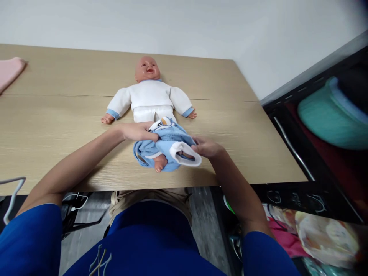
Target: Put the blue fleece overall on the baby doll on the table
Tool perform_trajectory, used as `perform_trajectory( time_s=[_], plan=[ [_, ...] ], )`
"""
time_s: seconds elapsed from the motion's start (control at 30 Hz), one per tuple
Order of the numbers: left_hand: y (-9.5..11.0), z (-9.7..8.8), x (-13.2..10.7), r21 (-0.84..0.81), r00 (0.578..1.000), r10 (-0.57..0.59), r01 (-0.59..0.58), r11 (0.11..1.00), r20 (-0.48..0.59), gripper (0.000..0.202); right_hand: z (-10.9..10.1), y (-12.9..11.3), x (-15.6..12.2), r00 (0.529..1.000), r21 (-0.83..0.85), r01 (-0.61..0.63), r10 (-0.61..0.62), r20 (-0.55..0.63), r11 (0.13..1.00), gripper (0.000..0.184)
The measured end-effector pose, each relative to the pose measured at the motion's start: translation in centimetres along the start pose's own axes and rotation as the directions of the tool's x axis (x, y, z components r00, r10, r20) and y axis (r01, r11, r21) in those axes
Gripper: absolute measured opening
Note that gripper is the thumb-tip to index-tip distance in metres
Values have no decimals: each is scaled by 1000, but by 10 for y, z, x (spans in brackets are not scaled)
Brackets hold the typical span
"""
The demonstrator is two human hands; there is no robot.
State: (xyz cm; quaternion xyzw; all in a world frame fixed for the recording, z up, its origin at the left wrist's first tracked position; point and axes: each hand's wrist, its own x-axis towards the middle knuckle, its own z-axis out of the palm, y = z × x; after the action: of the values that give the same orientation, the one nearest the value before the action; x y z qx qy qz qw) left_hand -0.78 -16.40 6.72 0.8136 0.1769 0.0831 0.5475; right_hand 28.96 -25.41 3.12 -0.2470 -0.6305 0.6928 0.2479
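A baby doll (148, 94) in a white top with blue cuffs lies on its back on the wooden table, head away from me. Light blue doll pants (172, 134) with white trim are bunched over its lower legs. One bare doll foot (160, 162) pokes out of a pant leg; the wide white cuff (186, 154) of the other leg faces me, its inside dark. My left hand (140, 131) grips the fabric near the printed waistband, thumb on top. On the other side, my right hand (207, 147) pinches the pants beside the white cuff.
Pink cloth (10, 71) lies at the table's far left. Right of the table (230, 153) stands a dark rack holding a teal bowl (330, 115). Bags and a white container (324, 237) sit below it. A white cable (14, 197) hangs at the left edge.
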Motion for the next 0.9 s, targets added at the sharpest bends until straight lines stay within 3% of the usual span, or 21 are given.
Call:
perform_trajectory(
  time_s=[0.07, 0.13, 0.23, 0.4, 0.5, 0.63, 0.7, 0.8, 0.9],
  plan=[
    [3, 0, -2, -69, 998, -43, 46, 997, 46, 30, 0, -1, 0, 994, -11, 27, -26, 109, 1000, 71],
    [8, 0, -2, -138, 993, -75, 87, 987, 89, 33, 6, -1, -3, 993, -11, 56, -54, 109, 998, 67],
    [18, 3, -2, -207, 984, -95, 126, 970, 152, 44, 27, 2, -15, 990, 29, 79, -75, -119, 996, 57],
    [42, 19, -3, -270, 947, -102, 188, 944, 306, 52, 81, 7, -44, 903, 64, -1, 28, -428, 998, 55],
    [51, 34, -2, -200, 967, -124, 169, 965, 221, 45, 113, 10, -42, 783, -58, -26, -15, -622, 998, 55],
    [52, 49, 1, 97, 991, -133, 135, 986, -20, 26, 144, 18, -27, 453, -267, -84, -201, -868, 960, 36],
    [52, 54, 2, 266, 988, -143, 155, 951, -64, 23, 152, 23, -24, 350, -340, -149, -272, -896, 929, 28],
    [55, 59, 2, 487, 977, -177, 214, 847, -121, 28, 157, 31, -27, 276, -403, -283, -329, -903, 870, 17],
    [57, 64, 3, 650, 947, -247, 320, 689, -205, 44, 158, 42, -32, 255, -420, -401, -341, -905, 814, 14]
  ],
)
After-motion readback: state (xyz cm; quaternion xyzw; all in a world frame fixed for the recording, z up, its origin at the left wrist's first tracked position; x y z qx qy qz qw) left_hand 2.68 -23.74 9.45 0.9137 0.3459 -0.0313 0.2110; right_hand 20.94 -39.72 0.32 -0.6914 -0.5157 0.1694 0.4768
